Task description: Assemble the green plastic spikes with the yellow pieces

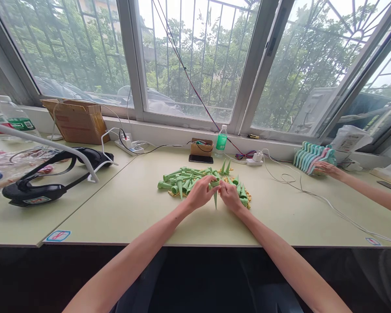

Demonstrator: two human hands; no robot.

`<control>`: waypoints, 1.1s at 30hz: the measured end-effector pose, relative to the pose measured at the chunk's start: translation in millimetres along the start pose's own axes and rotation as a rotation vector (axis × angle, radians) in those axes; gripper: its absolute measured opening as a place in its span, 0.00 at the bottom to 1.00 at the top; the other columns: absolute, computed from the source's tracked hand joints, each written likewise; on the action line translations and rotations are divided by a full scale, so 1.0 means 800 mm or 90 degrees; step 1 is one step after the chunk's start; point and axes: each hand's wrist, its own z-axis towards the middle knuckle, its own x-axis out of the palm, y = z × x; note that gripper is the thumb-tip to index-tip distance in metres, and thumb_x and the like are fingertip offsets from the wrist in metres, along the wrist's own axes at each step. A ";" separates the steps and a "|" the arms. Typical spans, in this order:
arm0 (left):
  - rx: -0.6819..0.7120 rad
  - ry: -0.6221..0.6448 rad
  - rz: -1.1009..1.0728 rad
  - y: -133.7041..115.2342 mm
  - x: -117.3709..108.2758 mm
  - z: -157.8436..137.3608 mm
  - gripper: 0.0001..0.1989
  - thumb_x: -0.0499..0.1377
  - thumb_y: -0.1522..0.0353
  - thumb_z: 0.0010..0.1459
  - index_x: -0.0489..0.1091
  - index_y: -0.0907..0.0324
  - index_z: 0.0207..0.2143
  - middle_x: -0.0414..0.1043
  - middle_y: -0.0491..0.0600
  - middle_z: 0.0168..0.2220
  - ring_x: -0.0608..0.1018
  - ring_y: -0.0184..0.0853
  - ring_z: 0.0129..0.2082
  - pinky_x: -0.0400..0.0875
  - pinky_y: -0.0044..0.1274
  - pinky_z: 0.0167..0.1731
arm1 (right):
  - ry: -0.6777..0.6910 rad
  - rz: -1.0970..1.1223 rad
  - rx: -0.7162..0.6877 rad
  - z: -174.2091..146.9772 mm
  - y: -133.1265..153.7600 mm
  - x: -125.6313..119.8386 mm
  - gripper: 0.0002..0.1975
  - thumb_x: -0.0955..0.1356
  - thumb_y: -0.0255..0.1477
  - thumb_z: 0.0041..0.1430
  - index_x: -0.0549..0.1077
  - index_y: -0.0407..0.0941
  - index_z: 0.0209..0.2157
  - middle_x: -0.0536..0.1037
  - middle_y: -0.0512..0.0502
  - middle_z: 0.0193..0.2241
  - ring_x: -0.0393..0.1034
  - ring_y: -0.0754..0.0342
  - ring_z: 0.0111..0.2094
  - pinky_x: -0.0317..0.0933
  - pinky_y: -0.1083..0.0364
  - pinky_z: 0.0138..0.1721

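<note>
My left hand (202, 192) is closed, its fingers around the wide top of a green pointed plastic spike (215, 201), whose tip points down toward the table. Right beside it, my right hand (230, 195) is closed in a pinch at the top of the same spike; what its fingertips grip is hidden. Behind and around both hands lies a pile of similar green plastic spikes (180, 184), with small yellow pieces (249, 199) among and under them. Two spikes (225, 167) stand point up at the back of the pile.
A phone (201, 159), a small cardboard box (202, 147) and a water bottle (221, 141) stand behind the pile. Black headgear (39, 187) lies left. At right, another person's hand (326, 168) touches teal hangers (308, 157); a white cable (326, 208) crosses the table.
</note>
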 end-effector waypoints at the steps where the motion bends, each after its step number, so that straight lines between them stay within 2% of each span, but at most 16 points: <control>1: 0.000 0.001 -0.001 0.000 0.000 0.000 0.10 0.56 0.63 0.62 0.67 0.58 0.43 0.72 0.49 0.40 0.70 0.27 0.21 0.66 0.22 0.28 | -0.001 0.001 0.002 0.000 -0.001 0.000 0.24 0.54 0.41 0.68 0.61 0.46 0.19 0.66 0.51 0.16 0.60 0.55 0.18 0.54 0.55 0.24; 13: 0.009 -0.006 0.001 0.001 0.002 0.000 0.11 0.56 0.62 0.62 0.68 0.57 0.43 0.73 0.48 0.38 0.69 0.26 0.20 0.66 0.22 0.26 | -0.005 -0.004 0.001 0.000 0.002 0.000 0.26 0.55 0.39 0.68 0.61 0.47 0.16 0.64 0.51 0.13 0.59 0.55 0.16 0.55 0.54 0.24; 33: 0.014 -0.016 -0.018 -0.003 0.002 0.000 0.12 0.55 0.64 0.62 0.66 0.57 0.46 0.72 0.50 0.41 0.68 0.25 0.20 0.66 0.21 0.24 | -0.017 0.004 -0.010 -0.001 0.005 -0.001 0.26 0.54 0.42 0.68 0.61 0.46 0.18 0.66 0.50 0.15 0.60 0.55 0.18 0.54 0.54 0.23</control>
